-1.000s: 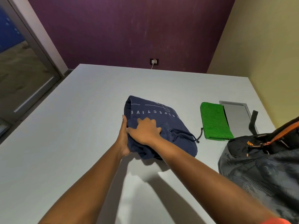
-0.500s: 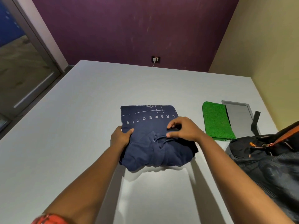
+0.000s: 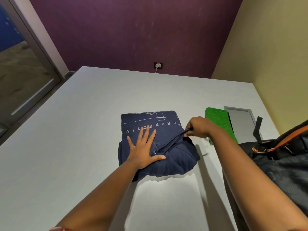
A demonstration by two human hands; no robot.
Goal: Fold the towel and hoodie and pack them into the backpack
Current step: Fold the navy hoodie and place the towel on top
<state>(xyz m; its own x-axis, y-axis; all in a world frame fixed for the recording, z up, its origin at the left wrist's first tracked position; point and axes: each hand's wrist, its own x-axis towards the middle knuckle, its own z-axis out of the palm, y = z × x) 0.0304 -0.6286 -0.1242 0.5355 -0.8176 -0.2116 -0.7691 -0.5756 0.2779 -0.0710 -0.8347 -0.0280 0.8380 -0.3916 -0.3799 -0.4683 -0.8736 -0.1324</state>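
**Cord pull risking the fold**

The table (image 3: 83, 130) is carrying everything. The backpack (image 3: 283, 164) is sitting at its right edge, the folded hoodie (image 3: 175, 164) mid-table, the folded towel (image 3: 218, 120) just right of it. The left hand (image 3: 143, 150) is pressing flat and open on the hoodie; the right hand (image 3: 200, 127) is pinching the drawcord (image 3: 171, 141) taut. Tugging harder could be dragging the folds open or bunching the hood

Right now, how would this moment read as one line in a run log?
step: tidying folded hoodie | left hand: flat on hoodie | right hand: pinching drawstring | towel: folded, on table | backpack: not packed
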